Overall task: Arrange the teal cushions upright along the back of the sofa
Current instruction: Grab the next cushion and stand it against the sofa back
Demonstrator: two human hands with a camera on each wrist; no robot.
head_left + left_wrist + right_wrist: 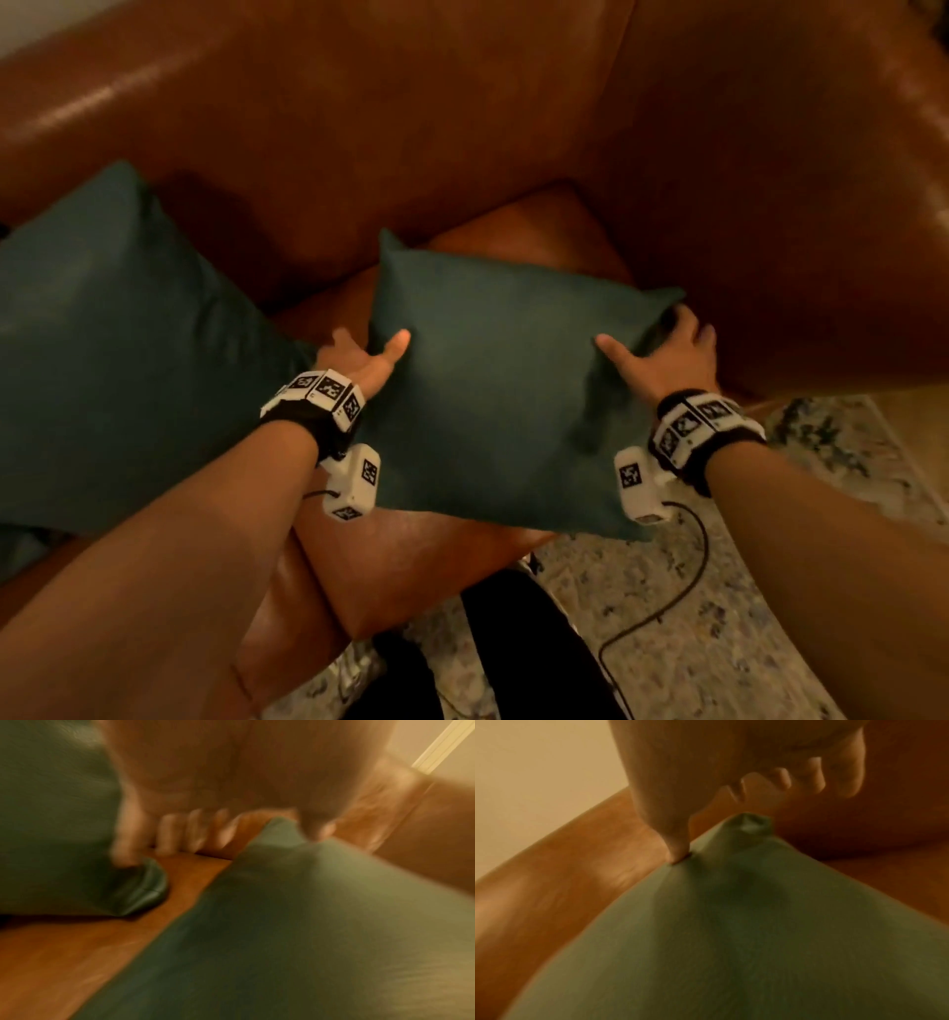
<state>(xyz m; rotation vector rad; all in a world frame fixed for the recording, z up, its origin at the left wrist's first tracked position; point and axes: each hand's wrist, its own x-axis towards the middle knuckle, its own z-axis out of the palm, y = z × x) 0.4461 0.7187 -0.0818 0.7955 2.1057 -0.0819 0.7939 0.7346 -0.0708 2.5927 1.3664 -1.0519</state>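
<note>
Both hands, left hand (365,360) & right hand (667,354), grip teal cushion (503,406)

Dim warm light; wrist views blurred; head view edges warped.

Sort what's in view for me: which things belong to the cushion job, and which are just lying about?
Job:
held cushion, gripped by left hand and right hand
second cushion, at left
sofa

Lying about:
rug
black cable trailing across it
</note>
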